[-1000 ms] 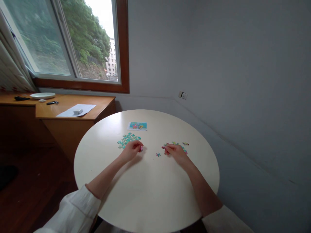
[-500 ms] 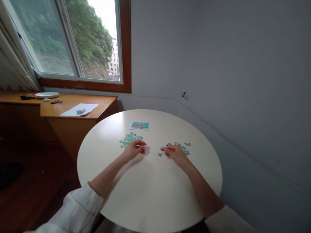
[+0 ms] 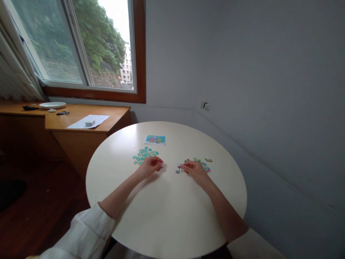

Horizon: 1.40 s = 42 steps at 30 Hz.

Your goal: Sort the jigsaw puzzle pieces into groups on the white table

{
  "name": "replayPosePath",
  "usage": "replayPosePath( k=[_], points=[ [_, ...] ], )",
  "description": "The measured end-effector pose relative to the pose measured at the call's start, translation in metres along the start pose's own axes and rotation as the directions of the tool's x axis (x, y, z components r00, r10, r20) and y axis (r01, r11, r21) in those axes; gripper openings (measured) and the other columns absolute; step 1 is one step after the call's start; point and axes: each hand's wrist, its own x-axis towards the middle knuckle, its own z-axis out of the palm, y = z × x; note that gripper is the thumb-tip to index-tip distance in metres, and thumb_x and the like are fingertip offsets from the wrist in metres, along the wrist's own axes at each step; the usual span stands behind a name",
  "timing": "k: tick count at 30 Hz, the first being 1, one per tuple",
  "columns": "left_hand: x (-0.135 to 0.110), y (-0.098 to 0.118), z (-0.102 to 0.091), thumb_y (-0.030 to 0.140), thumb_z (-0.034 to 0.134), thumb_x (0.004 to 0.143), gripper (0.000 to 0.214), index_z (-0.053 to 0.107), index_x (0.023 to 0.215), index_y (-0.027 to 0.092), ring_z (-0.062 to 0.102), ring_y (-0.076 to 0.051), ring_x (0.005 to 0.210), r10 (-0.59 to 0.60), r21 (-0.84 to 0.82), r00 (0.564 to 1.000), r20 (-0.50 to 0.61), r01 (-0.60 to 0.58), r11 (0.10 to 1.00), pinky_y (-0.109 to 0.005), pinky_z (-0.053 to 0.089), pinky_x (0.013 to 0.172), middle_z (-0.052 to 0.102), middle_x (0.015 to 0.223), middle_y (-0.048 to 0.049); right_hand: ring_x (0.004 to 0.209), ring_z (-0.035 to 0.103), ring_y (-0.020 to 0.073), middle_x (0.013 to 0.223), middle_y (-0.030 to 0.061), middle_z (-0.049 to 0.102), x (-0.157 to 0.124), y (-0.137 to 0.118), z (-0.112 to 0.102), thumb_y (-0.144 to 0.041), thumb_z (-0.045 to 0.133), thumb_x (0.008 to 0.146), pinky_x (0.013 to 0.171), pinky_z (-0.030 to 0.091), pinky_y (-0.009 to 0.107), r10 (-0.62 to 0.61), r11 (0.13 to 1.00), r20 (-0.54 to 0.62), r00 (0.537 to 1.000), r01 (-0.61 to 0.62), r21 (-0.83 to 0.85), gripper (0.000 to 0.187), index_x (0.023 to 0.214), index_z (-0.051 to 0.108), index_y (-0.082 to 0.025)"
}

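Over the white round table, my left hand (image 3: 150,166) is closed in a pinch on a pinkish jigsaw puzzle piece (image 3: 161,166). Facing it, my right hand (image 3: 194,170) has thumb and fingers closed on a small dark pink puzzle piece (image 3: 180,166). A loose blue and red puzzle piece (image 3: 178,172) lies just below those right fingertips. Turquoise puzzle pieces (image 3: 144,154) are heaped beyond my left hand. Behind my right hand, partly hidden by it, is a mixed pile of yellow, green and pink pieces (image 3: 205,166).
A picture card (image 3: 154,140) with cartoon figures lies toward the table's far side. One small group of yellowish pieces (image 3: 208,160) sits apart at the right. Left of the round table (image 3: 167,216) stands a wooden desk (image 3: 118,117) with a paper sheet (image 3: 101,119) and a white plate (image 3: 52,105).
The fingers of my left hand have closed in a little and its piece is tilted lower. My right hand stays almost in place.
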Motion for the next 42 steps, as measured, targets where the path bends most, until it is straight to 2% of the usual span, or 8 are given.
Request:
replayPosePath(
  k=[4,9,13,18,25,31,42],
  points=[
    [-0.001,0.001,0.0,0.021,0.059,0.067,0.009,0.058,0.071,0.013,0.053,-0.008,0.05,-0.021,0.028,0.999,0.036,0.02,0.999,-0.021,0.044,0.052,0.058,0.058,0.0017,0.051,0.042,0.0094,0.053,-0.0015,0.052,-0.004,0.0,0.006,-0.042,0.06,0.065,0.05,0.03,0.023,-0.032,0.995,0.091,0.995,0.04,-0.089,0.027,0.063,0.06,-0.015],
    [-0.004,0.0,0.003,0.023,0.058,0.068,0.011,0.057,0.069,0.013,0.048,-0.007,0.049,-0.033,0.096,0.994,0.1,0.023,0.995,-0.018,0.038,0.047,0.059,0.059,0.0007,0.05,0.04,0.0085,0.052,-0.0019,0.052,-0.009,-0.004,0.01,-0.036,0.057,0.07,0.048,0.028,0.022,-0.028,0.979,0.148,0.989,0.058,-0.197,0.023,0.063,0.062,-0.014],
    [-0.006,-0.002,0.003,0.019,0.054,0.067,0.009,0.06,0.07,0.012,0.051,-0.009,0.055,-0.012,0.217,0.987,0.163,-0.024,0.976,-0.019,0.039,0.051,0.059,0.06,-0.0001,0.05,0.039,0.0082,0.051,-0.0026,0.051,-0.013,-0.008,0.01,-0.032,0.056,0.071,0.048,0.028,0.021,-0.021,0.966,0.228,0.973,0.079,-0.245,0.021,0.062,0.062,-0.014],
    [-0.009,-0.001,0.002,0.016,0.051,0.067,0.014,0.063,0.073,0.014,0.05,-0.01,0.056,0.017,0.403,0.979,0.204,-0.1,0.91,-0.019,0.037,0.052,0.059,0.061,0.0011,0.054,0.043,0.0095,0.054,-0.0023,0.053,-0.016,-0.009,0.01,-0.029,0.056,0.071,0.051,0.031,0.022,-0.039,0.944,0.306,0.951,0.135,-0.3,0.018,0.061,0.062,-0.015],
    [-0.01,0.004,0.001,0.018,0.052,0.067,0.013,0.064,0.072,0.015,0.046,-0.01,0.053,0.016,0.482,0.976,0.215,-0.121,0.868,-0.019,0.034,0.051,0.056,0.057,0.0024,0.051,0.036,0.0087,0.05,-0.0045,0.044,-0.017,-0.012,0.011,-0.03,0.053,0.073,0.049,0.025,0.022,-0.018,0.916,0.376,0.926,0.166,-0.365,0.023,0.055,0.056,-0.016],
    [-0.011,0.006,0.001,0.02,0.053,0.067,0.013,0.065,0.072,0.016,0.045,-0.01,0.052,0.016,0.506,0.977,0.212,-0.124,0.853,-0.019,0.034,0.05,0.054,0.055,0.003,0.049,0.032,0.008,0.048,-0.0063,0.038,-0.017,-0.015,0.011,-0.032,0.055,0.073,0.048,0.022,0.022,0.004,0.92,0.394,0.919,0.151,-0.362,0.026,0.052,0.052,-0.017],
    [-0.011,0.005,0.001,0.021,0.055,0.068,0.013,0.065,0.075,0.016,0.048,-0.011,0.054,0.027,0.55,0.979,0.2,-0.135,0.824,-0.02,0.036,0.053,0.055,0.059,0.002,0.05,0.034,0.0081,0.049,-0.0057,0.04,-0.017,-0.012,0.013,-0.032,0.056,0.073,0.048,0.023,0.022,0.007,0.881,0.407,0.913,0.187,-0.434,0.026,0.053,0.053,-0.016]
  ],
)
